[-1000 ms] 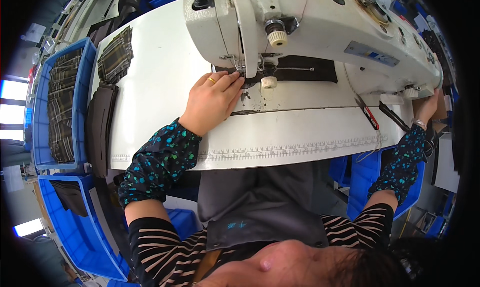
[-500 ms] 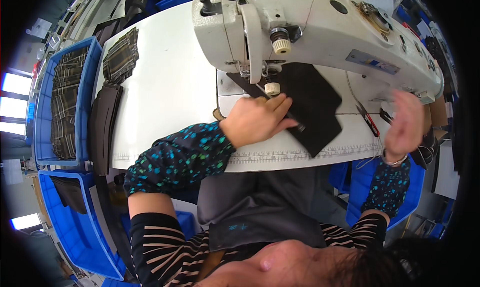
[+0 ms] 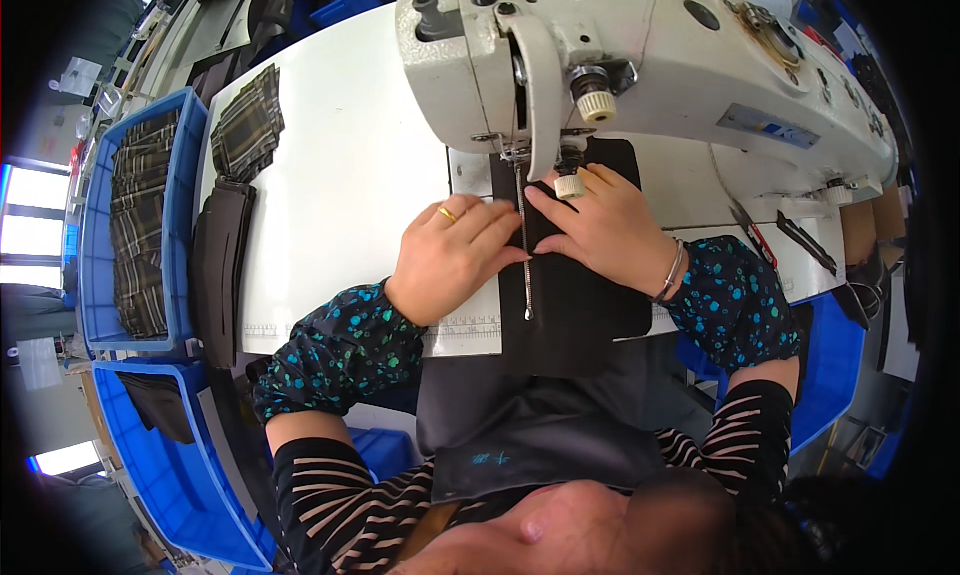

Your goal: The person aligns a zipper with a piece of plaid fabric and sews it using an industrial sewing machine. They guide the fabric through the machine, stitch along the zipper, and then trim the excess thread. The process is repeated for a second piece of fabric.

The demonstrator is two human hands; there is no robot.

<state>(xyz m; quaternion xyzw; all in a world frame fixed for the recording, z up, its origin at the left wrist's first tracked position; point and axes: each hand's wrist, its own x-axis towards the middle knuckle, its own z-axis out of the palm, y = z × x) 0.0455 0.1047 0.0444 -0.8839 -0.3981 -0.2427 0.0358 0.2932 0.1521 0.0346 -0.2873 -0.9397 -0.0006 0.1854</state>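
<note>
A dark fabric panel [image 3: 590, 300] lies under the head of the white sewing machine [image 3: 660, 70], its near end hanging over the table edge. A zipper [image 3: 528, 293] with metal teeth runs along it, straight toward the needle area. To the left of the zipper, my left hand [image 3: 450, 253] rests with fingers stretched out, fingertips and thumb at the zipper's edge. On the other side, my right hand [image 3: 615, 227] is spread flat on the panel, thumb and forefinger beside the teeth. Some right fingertips are hidden behind the machine's cream tension knob [image 3: 568, 186].
Red-handled snips [image 3: 762, 247] and a black tool [image 3: 805, 243] lie at the right. Plaid pieces [image 3: 248, 125] and a stack of dark pieces [image 3: 222, 270] sit on the left. Blue bins [image 3: 183, 210] stand beside the table, whose front edge carries a ruler strip [image 3: 465, 332].
My right hand has come left from beside the snips onto the panel. The panel has turned from slanted to straight, and the zipper now shows between my hands. My left hand has shifted left.
</note>
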